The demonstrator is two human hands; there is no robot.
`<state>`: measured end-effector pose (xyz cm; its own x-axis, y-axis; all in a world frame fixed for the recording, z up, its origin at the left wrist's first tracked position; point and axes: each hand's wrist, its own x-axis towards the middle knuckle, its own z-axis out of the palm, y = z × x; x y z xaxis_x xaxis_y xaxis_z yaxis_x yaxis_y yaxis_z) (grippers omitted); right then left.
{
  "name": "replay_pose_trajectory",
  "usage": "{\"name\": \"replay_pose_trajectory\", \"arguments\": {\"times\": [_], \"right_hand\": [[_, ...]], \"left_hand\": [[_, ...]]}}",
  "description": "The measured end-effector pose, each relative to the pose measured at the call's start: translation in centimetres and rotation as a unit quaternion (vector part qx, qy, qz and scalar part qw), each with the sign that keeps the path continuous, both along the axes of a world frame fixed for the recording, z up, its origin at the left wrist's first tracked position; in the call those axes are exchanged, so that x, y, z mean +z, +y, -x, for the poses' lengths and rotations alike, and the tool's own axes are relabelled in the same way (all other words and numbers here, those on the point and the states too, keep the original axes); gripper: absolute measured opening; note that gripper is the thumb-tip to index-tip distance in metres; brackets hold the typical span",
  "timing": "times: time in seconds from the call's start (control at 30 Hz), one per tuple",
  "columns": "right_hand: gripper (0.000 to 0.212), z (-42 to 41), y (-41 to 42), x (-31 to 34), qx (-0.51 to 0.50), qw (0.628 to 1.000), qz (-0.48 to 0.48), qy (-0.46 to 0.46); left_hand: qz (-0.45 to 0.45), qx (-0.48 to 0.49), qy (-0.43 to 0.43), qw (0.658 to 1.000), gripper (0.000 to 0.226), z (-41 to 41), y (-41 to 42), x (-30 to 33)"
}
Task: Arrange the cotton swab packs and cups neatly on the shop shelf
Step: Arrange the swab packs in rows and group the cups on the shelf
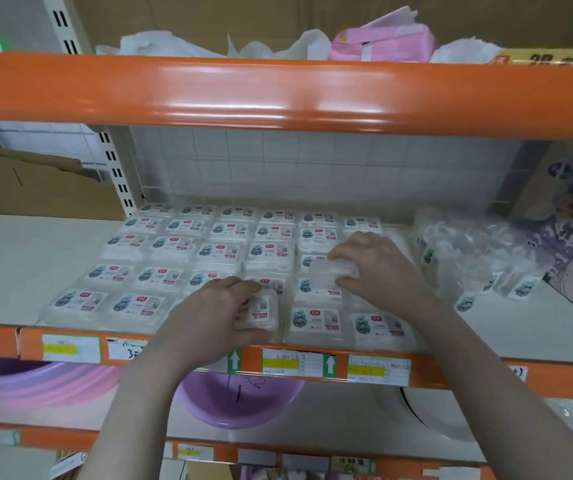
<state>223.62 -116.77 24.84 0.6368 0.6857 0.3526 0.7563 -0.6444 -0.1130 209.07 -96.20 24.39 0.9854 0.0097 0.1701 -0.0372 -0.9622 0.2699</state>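
Several clear cotton swab packs (pixel 174 244) with small printed labels lie in rows on the white shelf (pixel 18 265). My left hand (pixel 216 313) grips one pack (pixel 261 311) near the shelf's front edge, fingers curled over its top. My right hand (pixel 378 268) pinches another clear pack (pixel 333 271), held just above the rows on the right. To the right lies a heap of clear plastic cups (pixel 465 251) in wrapping, beyond my right hand.
An orange shelf beam (pixel 278 95) hangs overhead, and an orange front rail (pixel 312 367) carries price tags. A purple printed box (pixel 569 237) stands at the far right. Cardboard (pixel 36 185) sits at the left. Purple and pink basins (pixel 240 400) fill the shelf below.
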Motion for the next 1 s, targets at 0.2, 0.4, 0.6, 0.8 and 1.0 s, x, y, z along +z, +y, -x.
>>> {"name": "replay_pose_trajectory", "arguments": {"times": [0.2, 0.4, 0.6, 0.8, 1.0], "right_hand": [[0.041, 1.1, -1.8, -2.4, 0.059, 0.998, -0.022, 0.002], [0.06, 1.9, -3.4, -1.8, 0.049, 0.983, -0.025, 0.178], [0.057, 1.1, -3.2, -1.4, 0.013, 0.979, 0.007, 0.202], [0.064, 3.8, -2.0, -1.7, -0.111, 0.989, 0.101, 0.008], [0.065, 2.8, -2.0, -0.2, -0.038, 0.988, 0.096, 0.112]], "left_hand": [[0.004, -0.006, -0.002, 1.0, 0.071, -0.4, 0.5, -0.1], [0.01, -0.005, 0.002, 1.0, 0.071, -0.9, 1.0, -0.3], [0.006, -0.01, 0.007, 1.0, 0.072, -1.0, 1.3, -0.5], [0.007, -0.011, 0.002, 1.0, 0.072, -1.2, 1.5, -0.6], [-0.004, -0.011, 0.003, 1.0, 0.073, -1.6, 2.2, -0.5]]}}
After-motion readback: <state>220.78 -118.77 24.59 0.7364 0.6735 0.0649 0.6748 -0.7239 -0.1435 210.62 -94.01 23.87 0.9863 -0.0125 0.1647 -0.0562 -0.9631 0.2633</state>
